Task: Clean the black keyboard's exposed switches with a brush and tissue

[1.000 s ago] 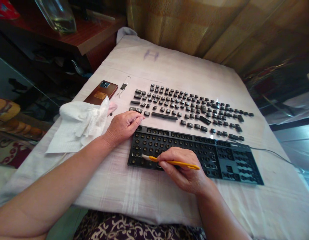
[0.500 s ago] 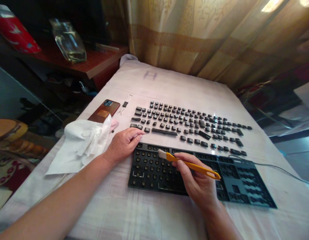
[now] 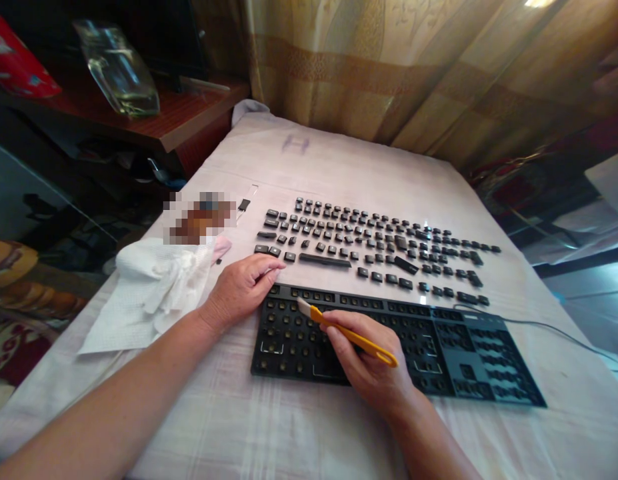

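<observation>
A black keyboard [image 3: 453, 363] with its keycaps removed lies flat, its bare switches showing. My right hand [image 3: 371, 363] grips a yellow-handled brush [image 3: 356, 337] above it, and the pale bristles are at the upper left rows of switches. At the keyboard's top left corner rests my left hand [image 3: 241, 290], fingers curled together and thumb pressed close. Whatever those fingers hold, if anything, is too small to make out. Beyond the keyboard, loose black keycaps lie in rows, with the long spacebar keycap [image 3: 325, 261] nearest the hands.
Crumpled white tissue [image 3: 133, 300] lies left of my forearm, below a pixelated patch. A small black tool with wire loops [image 3: 244, 205] lies beyond it. A cable [image 3: 543, 325] trails right from the keyboard. A glass jar [image 3: 121, 73] stands on the wooden desk [image 3: 189, 113].
My right hand has carried the brush leftward along the upper switches. My left hand stays at the keyboard's corner. The whole view has shifted slightly.
</observation>
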A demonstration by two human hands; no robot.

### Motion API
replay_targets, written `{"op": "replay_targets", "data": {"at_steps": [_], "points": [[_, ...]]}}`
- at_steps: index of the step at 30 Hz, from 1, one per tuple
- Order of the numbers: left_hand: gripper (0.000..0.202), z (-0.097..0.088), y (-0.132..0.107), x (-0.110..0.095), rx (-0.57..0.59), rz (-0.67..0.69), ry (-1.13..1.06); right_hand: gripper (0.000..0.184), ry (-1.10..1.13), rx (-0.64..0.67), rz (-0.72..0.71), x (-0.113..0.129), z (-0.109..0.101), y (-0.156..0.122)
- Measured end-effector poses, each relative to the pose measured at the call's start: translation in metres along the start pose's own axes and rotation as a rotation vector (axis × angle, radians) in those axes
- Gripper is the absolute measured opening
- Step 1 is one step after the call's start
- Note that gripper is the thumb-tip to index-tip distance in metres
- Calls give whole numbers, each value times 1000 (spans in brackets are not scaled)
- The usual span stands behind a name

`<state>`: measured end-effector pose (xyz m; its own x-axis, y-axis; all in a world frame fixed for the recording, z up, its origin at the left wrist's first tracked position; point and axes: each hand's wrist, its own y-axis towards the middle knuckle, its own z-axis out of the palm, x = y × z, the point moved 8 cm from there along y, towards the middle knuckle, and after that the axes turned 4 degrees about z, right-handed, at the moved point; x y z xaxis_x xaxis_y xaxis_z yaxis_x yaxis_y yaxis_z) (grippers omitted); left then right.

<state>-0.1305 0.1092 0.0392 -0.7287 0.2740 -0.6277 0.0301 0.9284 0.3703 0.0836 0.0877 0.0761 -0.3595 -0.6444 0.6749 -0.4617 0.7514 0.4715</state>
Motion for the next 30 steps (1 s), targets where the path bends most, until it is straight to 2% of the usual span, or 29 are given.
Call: {"op": "replay_targets", "data": {"at_steps": [14,21,28,30], "points": [[26,0,1,-1,8,-1,2,14,-76,22,-41,10,-6,2],[26,0,1,-2,9,4,5,16,-19,112,-46,15,-3,0],[26,0,1,-2,7,6,5,14,-59,-28,-47,15,-17,2],[26,0,1,-3,6,3,5,14,-87,-34,-65,16,-17,2]]}}
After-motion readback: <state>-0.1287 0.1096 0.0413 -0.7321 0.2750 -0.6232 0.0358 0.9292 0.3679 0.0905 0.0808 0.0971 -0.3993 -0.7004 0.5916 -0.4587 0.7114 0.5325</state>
